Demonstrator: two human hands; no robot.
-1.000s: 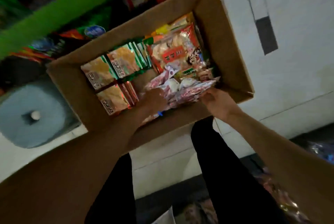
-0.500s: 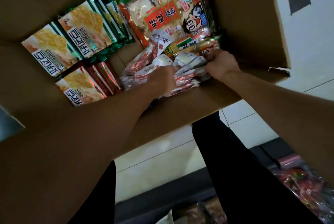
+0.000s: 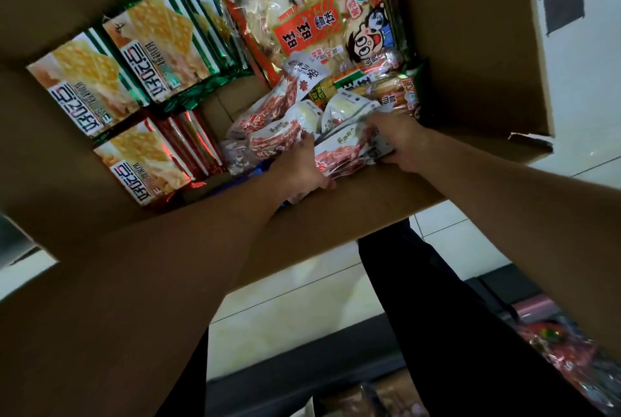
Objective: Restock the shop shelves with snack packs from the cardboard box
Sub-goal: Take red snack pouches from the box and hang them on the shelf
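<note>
An open cardboard box fills the upper view. Inside it, at the near right, lies a pile of small red-and-white snack packs. My left hand is closed on packs at the near side of the pile. My right hand grips one red-and-white pack by its right end. The fingers of both hands are partly hidden by the packs. A large orange rice-cracker bag lies behind the pile.
Green cracker packs stand in rows at the box's left, with red cracker packs in front of them. White floor tiles and my dark trousers show below. More wrapped snacks lie at the lower right.
The view has moved in close over the box. Both hands have gone deeper into the pile of red-and-white packs, and the right hand has shifted down onto one pack.
</note>
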